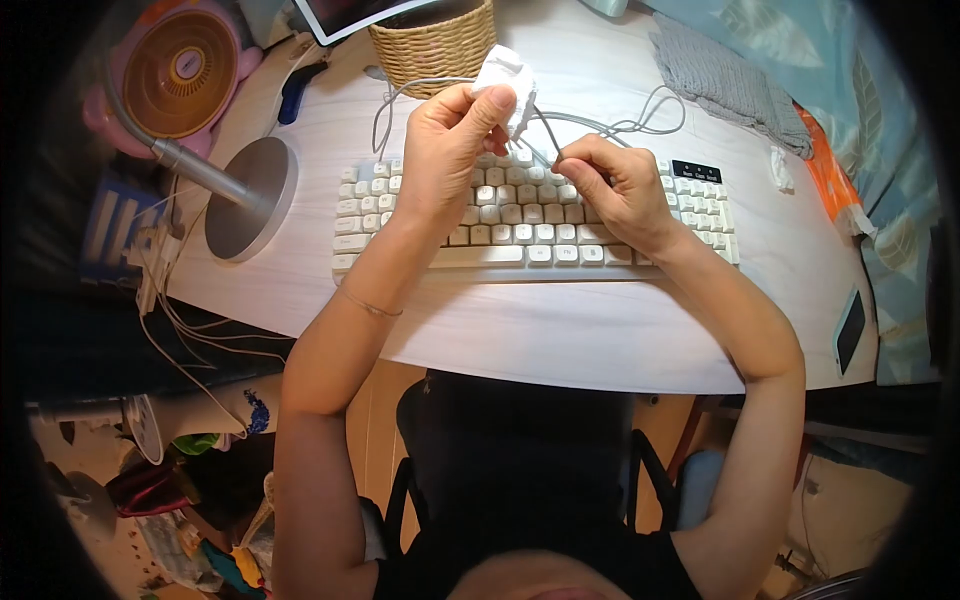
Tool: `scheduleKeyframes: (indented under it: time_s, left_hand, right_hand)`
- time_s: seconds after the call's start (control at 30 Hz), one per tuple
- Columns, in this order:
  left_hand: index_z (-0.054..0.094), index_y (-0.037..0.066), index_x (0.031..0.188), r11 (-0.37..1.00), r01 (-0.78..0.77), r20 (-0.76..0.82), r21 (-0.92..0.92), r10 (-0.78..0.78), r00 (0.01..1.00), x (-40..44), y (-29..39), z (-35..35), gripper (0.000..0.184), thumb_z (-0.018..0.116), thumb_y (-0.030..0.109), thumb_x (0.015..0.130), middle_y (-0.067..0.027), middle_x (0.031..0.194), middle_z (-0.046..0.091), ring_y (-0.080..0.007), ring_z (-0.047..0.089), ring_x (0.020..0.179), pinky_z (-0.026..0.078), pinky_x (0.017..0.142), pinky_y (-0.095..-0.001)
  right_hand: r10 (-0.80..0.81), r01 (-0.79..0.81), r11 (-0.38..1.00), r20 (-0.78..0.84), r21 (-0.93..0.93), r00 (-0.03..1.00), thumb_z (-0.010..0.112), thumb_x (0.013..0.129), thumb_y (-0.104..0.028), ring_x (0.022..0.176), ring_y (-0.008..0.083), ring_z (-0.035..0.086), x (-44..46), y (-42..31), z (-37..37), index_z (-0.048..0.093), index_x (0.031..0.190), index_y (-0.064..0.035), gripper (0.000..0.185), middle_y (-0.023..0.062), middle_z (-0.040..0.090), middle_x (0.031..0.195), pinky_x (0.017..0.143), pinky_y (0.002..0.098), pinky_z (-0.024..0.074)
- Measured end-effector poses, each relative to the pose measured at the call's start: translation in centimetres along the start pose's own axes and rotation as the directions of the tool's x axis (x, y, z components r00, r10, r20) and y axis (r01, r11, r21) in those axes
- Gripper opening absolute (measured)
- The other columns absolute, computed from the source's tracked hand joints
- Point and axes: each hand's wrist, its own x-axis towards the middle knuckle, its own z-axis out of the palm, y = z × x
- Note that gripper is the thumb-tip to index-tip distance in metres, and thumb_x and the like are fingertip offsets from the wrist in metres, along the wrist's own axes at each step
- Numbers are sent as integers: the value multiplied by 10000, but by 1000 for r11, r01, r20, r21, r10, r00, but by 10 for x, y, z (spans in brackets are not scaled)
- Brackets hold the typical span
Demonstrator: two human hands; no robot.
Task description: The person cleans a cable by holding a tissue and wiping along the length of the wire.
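My left hand [448, 140] is closed around a crumpled white tissue [503, 72], thumb on top, above the back of the keyboard. Pinched between the fingers of my right hand [622, 192] is a grey cable [546, 128], which runs up to the tissue. Whether the cable passes inside the tissue is hidden by the folds and fingers. Below both hands lies a white and beige keyboard [480, 256]. More of the grey cable loops across the desk behind it.
A woven basket [432, 55] stands behind my left hand. Left are a lamp base [262, 215], a pink fan [222, 75] and a dark blue object [292, 95]. A grey knitted cloth [730, 80], another crumpled tissue [781, 170] and a phone [850, 332] lie right.
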Motion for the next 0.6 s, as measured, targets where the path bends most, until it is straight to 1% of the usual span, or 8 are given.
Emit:
scheduleKeyframes:
  time_s: [0.07, 0.13, 0.17, 0.2, 0.27, 0.47, 0.5, 0.6]
  left_hand:
    - [570, 34, 797, 999, 28, 15, 34, -29, 999, 1, 1, 0, 195, 579, 229, 788, 4, 685, 550, -42, 473, 574, 390, 507, -177]
    - [576, 29, 782, 990, 80, 48, 113, -86, 995, 0, 4, 1, 188, 582, 217, 787, 4, 674, 550, -38, 471, 566, 390, 505, -171]
    - [593, 21, 713, 989, 47, 82, 138, -59, 995, 1, -1, 2, 190, 619, 204, 755, 8, 618, 531, -30, 440, 523, 370, 476, -160]
    - [598, 25, 717, 993, 75, 132, 92, -87, 987, -1, 1, 4, 175, 618, 195, 756, 4, 632, 544, -28, 452, 537, 368, 479, -152]
    - [594, 15, 777, 979, 84, 184, 186, -119, 976, -2, -1, 5, 188, 600, 202, 770, 2, 671, 543, -46, 474, 578, 393, 500, -166]
    - [596, 3, 759, 963, 151, 209, 224, -199, 958, -2, -2, 4, 185, 610, 188, 761, -4, 670, 542, -60, 497, 573, 428, 531, -180]
    - [598, 2, 765, 967, 154, 215, 205, -198, 956, -3, -2, 5, 184, 611, 185, 759, -9, 669, 548, -65, 512, 585, 436, 538, -182]
    - [601, -3, 781, 971, 161, 224, 177, -199, 954, -4, 0, 7, 183, 613, 178, 756, -27, 680, 568, -83, 552, 629, 457, 554, -188]
  right_hand:
    - [44, -43, 998, -24, 47, 999, 532, 806, -123, 412, 59, 443, 0, -2, -1, 567, 776, -15, 117, 10, 519, 515, 384, 206, 341]
    - [35, -24, 992, -84, 122, 996, 502, 834, -130, 422, 37, 412, -1, 1, 2, 543, 797, -17, 126, -15, 486, 513, 381, 189, 322]
    - [39, -24, 989, -101, 149, 994, 493, 841, -134, 424, 32, 403, -2, 2, 1, 536, 800, -18, 131, -21, 475, 510, 380, 186, 319]
    - [46, -25, 984, -118, 175, 992, 483, 848, -138, 425, 28, 394, -2, 3, 1, 528, 803, -18, 136, -28, 463, 506, 380, 183, 315]
    - [16, 8, 986, -138, 169, 990, 463, 860, -150, 425, 18, 372, -2, 3, 1, 510, 821, -23, 141, -40, 436, 495, 381, 176, 299]
    - [85, -47, 972, -154, 232, 984, 463, 861, -149, 430, 18, 372, -1, 5, 0, 503, 819, -27, 135, -40, 428, 485, 389, 170, 296]
    - [95, -63, 975, -144, 213, 985, 467, 859, -151, 434, 19, 379, -1, 4, -1, 508, 813, -27, 138, -39, 434, 489, 390, 170, 301]
    - [9, 6, 994, -128, 112, 992, 467, 858, -148, 437, 20, 385, -2, 3, 0, 513, 812, -26, 139, -38, 446, 500, 392, 170, 307]
